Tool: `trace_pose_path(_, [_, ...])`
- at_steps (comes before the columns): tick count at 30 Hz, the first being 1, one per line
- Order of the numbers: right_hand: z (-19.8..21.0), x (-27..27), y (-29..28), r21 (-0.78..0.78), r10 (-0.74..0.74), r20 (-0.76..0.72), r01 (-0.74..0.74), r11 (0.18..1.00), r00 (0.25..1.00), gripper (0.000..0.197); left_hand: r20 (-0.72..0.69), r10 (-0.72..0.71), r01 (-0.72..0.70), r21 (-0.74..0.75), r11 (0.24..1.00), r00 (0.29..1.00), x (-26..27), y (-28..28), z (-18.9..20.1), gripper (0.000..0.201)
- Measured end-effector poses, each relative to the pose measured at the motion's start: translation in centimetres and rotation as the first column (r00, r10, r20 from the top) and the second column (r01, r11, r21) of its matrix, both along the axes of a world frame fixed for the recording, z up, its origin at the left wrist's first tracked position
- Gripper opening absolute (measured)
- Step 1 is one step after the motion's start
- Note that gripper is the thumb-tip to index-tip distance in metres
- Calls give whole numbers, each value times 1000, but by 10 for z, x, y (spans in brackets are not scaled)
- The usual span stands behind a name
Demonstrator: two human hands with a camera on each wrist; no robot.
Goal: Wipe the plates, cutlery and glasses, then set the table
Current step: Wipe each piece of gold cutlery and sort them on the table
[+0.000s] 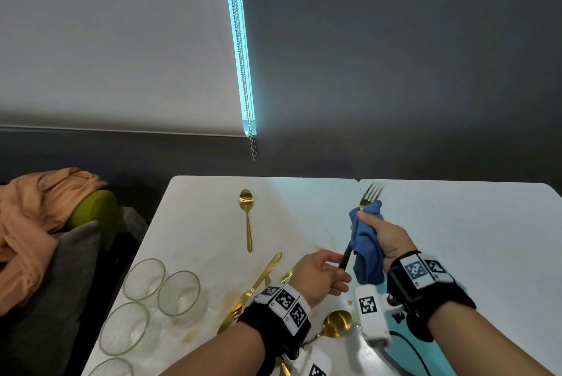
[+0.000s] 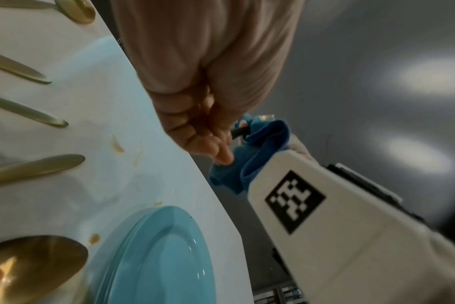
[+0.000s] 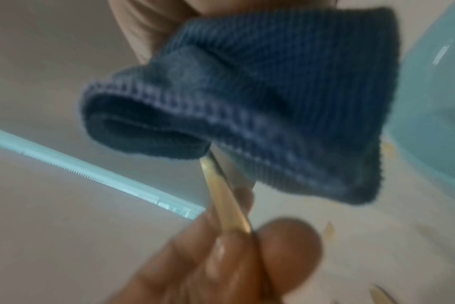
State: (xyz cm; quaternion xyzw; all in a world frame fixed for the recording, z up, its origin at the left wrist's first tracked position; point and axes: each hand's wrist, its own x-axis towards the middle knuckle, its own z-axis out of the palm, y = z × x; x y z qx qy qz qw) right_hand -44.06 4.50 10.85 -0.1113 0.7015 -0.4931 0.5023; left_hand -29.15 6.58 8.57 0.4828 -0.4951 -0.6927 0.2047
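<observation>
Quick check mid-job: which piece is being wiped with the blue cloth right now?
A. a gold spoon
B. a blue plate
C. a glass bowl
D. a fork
D: the fork has its tines sticking out above the blue cloth, which the right hand grips around it, while the left hand pinches the handle end.

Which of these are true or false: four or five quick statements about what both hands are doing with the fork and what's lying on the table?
1. The right hand grips a blue ribbed cloth wrapped round the gold fork. True.
2. The left hand lies flat on the white table. False: it pinches the fork's handle end.
3. The fork's tines are buried inside the cloth. False: they stick out above it.
4. A gold spoon lies alone on the table beyond the hands. True.
5. The clear glass bowls are stacked on the light blue plate. False: they stand on the table itself.
</observation>
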Motion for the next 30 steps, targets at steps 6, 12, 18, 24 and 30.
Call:
trace_pose_path(6, [8, 27, 19, 43, 418, -303, -426, 904, 856, 13, 131, -1, 19, -133, 991, 991, -11, 2, -4, 28])
trace_pose_path(12, [11, 1, 1, 43, 167, -277, -162, 986, 946, 35, 148, -116, 132, -106, 986, 982, -14, -2, 3, 28])
trace_pose_path(18, [3, 8, 16, 70, 411, -338, -413, 908, 846, 22, 208, -119, 159, -191, 969, 971, -18, -24, 8, 18])
trace_pose_path(24, [-3, -8, 6, 81, 399, -378, -400, 913, 835, 26, 316, -199, 248, -123, 961, 928, -17, -38, 14, 13])
trace_pose_path(30, [-5, 1, 9, 102, 491, -372, -491, 865, 788, 29, 203, -26, 65, -189, 980, 979, -27, -66, 22, 21])
